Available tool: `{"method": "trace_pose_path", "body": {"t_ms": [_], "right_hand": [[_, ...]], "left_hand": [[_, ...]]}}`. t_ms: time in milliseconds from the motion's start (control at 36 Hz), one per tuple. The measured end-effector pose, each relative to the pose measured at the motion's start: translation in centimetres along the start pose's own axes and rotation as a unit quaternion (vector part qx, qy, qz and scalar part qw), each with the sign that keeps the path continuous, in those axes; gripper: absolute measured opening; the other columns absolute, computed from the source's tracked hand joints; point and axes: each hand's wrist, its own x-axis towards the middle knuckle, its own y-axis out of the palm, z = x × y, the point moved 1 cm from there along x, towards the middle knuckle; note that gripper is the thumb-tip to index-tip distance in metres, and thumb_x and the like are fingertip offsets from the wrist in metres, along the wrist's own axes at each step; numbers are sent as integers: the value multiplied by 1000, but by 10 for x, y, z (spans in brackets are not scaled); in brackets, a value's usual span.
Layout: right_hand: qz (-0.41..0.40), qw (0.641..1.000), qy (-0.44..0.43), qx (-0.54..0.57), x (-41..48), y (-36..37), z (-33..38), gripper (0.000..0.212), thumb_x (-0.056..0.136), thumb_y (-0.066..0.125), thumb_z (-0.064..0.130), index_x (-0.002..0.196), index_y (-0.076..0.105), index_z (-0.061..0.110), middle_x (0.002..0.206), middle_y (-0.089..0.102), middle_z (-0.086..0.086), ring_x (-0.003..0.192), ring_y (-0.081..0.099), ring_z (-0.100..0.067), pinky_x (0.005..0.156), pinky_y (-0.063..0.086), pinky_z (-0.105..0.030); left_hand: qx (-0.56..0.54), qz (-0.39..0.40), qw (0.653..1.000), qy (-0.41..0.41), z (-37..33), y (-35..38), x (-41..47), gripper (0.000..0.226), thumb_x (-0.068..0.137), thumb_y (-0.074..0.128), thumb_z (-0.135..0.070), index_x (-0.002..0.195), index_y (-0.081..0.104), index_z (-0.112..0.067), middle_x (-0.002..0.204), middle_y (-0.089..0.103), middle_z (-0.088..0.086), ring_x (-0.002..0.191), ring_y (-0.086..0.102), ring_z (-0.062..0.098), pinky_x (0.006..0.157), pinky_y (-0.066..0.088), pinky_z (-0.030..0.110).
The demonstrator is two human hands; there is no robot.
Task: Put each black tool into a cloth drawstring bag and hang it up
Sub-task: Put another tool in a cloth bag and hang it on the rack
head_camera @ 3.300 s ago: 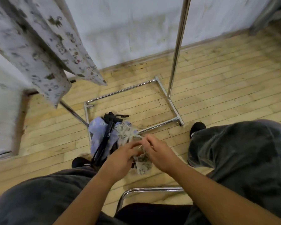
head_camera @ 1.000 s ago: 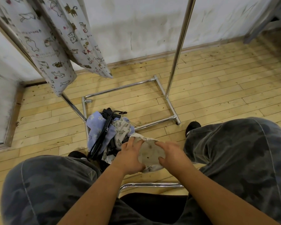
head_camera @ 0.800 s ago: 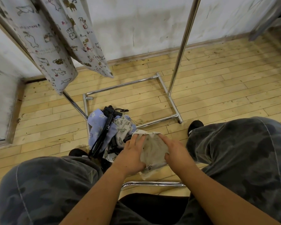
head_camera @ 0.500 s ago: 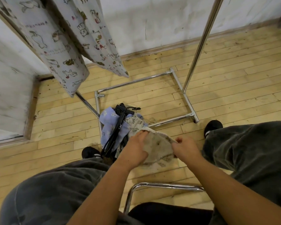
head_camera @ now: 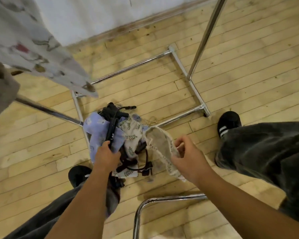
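While right hand pinches the cloth bag open, left hand reaches down — fingers closed round a black tool

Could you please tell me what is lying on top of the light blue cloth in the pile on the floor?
A long black tool lies across the light blue cloth, gripped by the left hand. What lies beneath the cloth is hidden.

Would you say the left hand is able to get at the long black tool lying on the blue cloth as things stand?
Probably yes. The left hand already has its fingers at the lower end of the long black tool, which lies exposed on top of the blue cloth. The right hand holds the beige bag off to the side.
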Motion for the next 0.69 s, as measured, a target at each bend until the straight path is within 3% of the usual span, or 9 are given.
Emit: {"method": "trace_pose_path", "body": {"t_ms": [83,167,222,306,389,444,500,583,694], "right_hand": [[12,999,-37,-10,8,-5,-5,41,96,61,2,97,56,42,96,60,5,76,64,-19,58,62,-39],[19,999,-35,-27,17,-7,-14,52,94,64,1,89,67,53,103,54,12,85,61,-16,66,63,-39],[13,999,-15,-29,21,-6,-20,53,94,65,1,86,69,53,104,53,14,92,62,-15,71,64,-38],[16,1000,3,-23,24,-5,-26,45,93,66,0,102,72,44,112,54,16,99,64,-17,73,65,-36],[42,999,16,-10,21,-5,-29,46,92,68,1,124,68,35,119,53,16,113,59,-12,78,63,-23],[50,998,22,3,19,-5,-29,51,92,69,2,132,64,34,124,53,17,120,56,-11,81,62,-21],[50,999,20,5,16,-6,-26,53,93,69,2,134,62,34,124,53,19,120,56,-11,82,62,-21],[55,998,8,-13,11,-10,-20,54,93,67,1,136,61,35,122,52,21,116,56,-9,82,61,-20],[62,998,-7,-25,3,-14,-13,57,92,69,3,139,59,34,121,52,18,120,57,-11,81,60,-18]], "left_hand": [[39,-15,999,7,14,7,30,41,86,74,-27,120,60,-11,106,68,14,94,65,36,76,56,46],[58,-1,998,-3,21,12,49,41,83,76,-22,118,60,-8,106,66,13,95,62,36,75,52,42],[65,6,997,-29,43,21,69,51,77,73,-39,117,60,-11,110,65,15,97,62,37,79,56,47],[83,-12,995,-45,80,37,100,72,66,61,-62,119,59,-14,111,64,18,98,63,40,82,58,54],[114,-18,992,-57,49,22,77,74,78,76,-48,137,49,-13,122,62,21,115,57,46,94,52,56],[150,-25,984,-92,46,18,76,66,84,76,-43,135,48,-13,124,61,22,121,51,48,98,47,56],[179,-1,978,-107,51,19,79,52,88,73,-41,128,56,-13,120,64,21,119,54,45,96,47,52],[136,56,983,-107,44,23,74,33,95,69,-29,109,69,1,98,68,21,99,64,39,79,47,38],[53,68,987,-134,32,31,65,27,99,62,-19,92,63,6,94,65,23,95,63,39,79,46,41]]}}
